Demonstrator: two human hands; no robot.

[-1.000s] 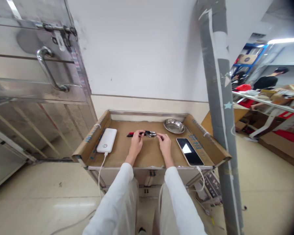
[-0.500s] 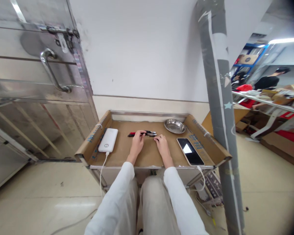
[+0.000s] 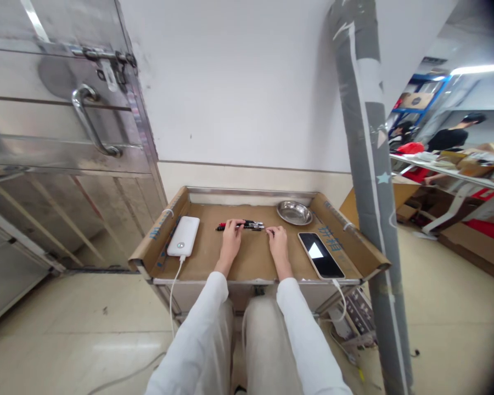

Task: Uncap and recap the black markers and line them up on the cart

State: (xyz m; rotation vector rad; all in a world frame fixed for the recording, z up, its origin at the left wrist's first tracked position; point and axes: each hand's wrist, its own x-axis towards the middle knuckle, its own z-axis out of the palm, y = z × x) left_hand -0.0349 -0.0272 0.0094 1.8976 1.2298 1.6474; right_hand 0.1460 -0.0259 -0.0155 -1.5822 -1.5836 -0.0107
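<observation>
Brown cardboard (image 3: 251, 258) right across the table (image 3: 253, 191), folded up into walls at left and right, presumably to stop loose things from rolling away. Straight to the middle, to the dark pens (image 3: 256, 225) with red at the left end: more than one by the look of it, side by side, lying crosswise between both hands, handy for either. Over to the left hand (image 3: 231, 237): curled down across the barrels, grip closed on the pens, apparently to steady the bundle against the surface. Across to the right hand (image 3: 277, 241): just beside the right end of the pens, low, fingers bent inwards. Grip there too small in view to read; cannot tell whether pinching a small dark piece or merely bunched. White sleeves (image 3: 208, 307) coming in over the near edge, forearms braced low, probably for fine control. Far right, a shiny metal dish (image 3: 295, 213), tucked towards the corner, likely to be out of the way yet within reach of the right side. Near right, a phone (image 3: 321, 255), screen up, white cable (image 3: 343, 300) dropping past the near edge; over at left, a white power bank (image 3: 184, 236), charging lead (image 3: 172, 296) likewise off the near edge, both perhaps parked sideways to keep cords away from busy fingers.
</observation>
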